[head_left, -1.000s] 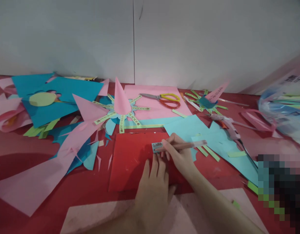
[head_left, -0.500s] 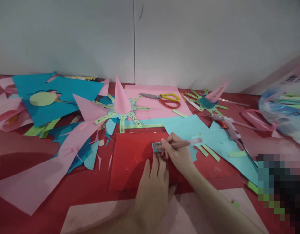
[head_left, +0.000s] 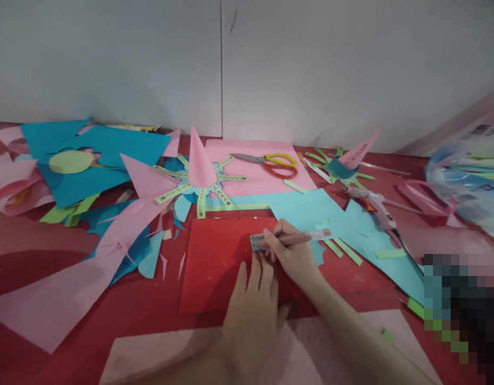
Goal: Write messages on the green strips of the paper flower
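A small light-blue paper piece (head_left: 256, 238) with dark marks lies on a red sheet (head_left: 214, 256). My right hand (head_left: 290, 251) is closed round a pen (head_left: 306, 237) with a clear end, its tip down at the paper piece. My left hand (head_left: 255, 299) rests flat on the red sheet, fingers stretched out, with the fingertips at the lower edge of the small piece. Part of that piece is hidden behind my right fingers. Beyond the sheet stands a pink paper cone (head_left: 200, 163) on a blue scalloped base with patterned green strips.
Scissors (head_left: 266, 160) lie on pink paper (head_left: 247, 184) at the back. A second cone piece (head_left: 357, 155), a glue gun (head_left: 375, 206) and blue paper (head_left: 311, 208) are to the right. Pink and blue scraps (head_left: 82, 278) cover the left. A plastic bag (head_left: 467, 171) sits far right.
The pen has shifted very slightly, its rear end a little lower and further left. My left hand stays in the same place.
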Motion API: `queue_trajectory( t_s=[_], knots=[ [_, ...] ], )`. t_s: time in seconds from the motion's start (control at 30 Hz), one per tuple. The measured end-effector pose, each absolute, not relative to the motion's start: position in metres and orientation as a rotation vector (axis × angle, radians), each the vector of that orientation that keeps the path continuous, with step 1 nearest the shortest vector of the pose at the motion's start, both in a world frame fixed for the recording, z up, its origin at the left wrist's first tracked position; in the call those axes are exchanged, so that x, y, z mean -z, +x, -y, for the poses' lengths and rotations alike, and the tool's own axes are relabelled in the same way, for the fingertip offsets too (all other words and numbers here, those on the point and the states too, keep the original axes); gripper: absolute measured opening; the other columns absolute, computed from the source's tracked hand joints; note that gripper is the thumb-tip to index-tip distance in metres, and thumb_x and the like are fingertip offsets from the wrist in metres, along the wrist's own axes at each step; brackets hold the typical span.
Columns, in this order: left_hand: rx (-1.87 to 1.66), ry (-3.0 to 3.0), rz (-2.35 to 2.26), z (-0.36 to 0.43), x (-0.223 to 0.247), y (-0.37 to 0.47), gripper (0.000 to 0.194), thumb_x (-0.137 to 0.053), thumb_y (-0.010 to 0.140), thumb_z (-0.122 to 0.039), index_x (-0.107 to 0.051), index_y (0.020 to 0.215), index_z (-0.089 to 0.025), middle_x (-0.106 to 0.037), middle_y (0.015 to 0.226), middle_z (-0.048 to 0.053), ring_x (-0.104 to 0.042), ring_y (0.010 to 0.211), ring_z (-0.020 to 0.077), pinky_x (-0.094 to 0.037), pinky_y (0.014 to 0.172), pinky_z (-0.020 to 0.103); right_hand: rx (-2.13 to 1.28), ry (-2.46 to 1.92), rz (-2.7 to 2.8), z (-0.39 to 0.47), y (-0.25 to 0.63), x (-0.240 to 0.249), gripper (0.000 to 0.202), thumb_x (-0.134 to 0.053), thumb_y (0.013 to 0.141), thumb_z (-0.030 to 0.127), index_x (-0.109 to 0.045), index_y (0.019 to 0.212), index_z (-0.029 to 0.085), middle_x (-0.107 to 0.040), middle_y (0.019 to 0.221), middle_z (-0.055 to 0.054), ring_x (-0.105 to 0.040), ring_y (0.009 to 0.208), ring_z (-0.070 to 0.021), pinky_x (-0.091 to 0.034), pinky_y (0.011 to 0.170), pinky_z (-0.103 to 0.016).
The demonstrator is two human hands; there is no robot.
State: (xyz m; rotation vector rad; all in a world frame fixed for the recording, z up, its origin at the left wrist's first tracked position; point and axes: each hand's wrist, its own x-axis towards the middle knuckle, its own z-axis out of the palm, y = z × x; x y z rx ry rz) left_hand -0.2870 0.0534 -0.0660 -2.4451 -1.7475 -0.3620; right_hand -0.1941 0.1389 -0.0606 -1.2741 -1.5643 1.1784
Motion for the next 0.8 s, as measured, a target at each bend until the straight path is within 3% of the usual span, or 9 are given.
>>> queue_trajectory(
  t_s=[0.8],
  knots=[
    [0.333,-2.48,1.741,-0.0534,0.0646,-0.2881,0.039,-0.043,0.08,-0.041,-0.064,0.097,-0.012,-0.057,0.114,0.011,-0.047,0.109,0.0262,-0.039,0.09,0.039,-1.156,-1.303,1.542,-0.1373,-0.195,0.0608,0.028,-0.05,0.08,0.036,-0.037,0.06,0.022,-0.045,0.04,0.008,-0.053,0.04,-0.0121,-0.041,0.041,-0.022]
  ],
)
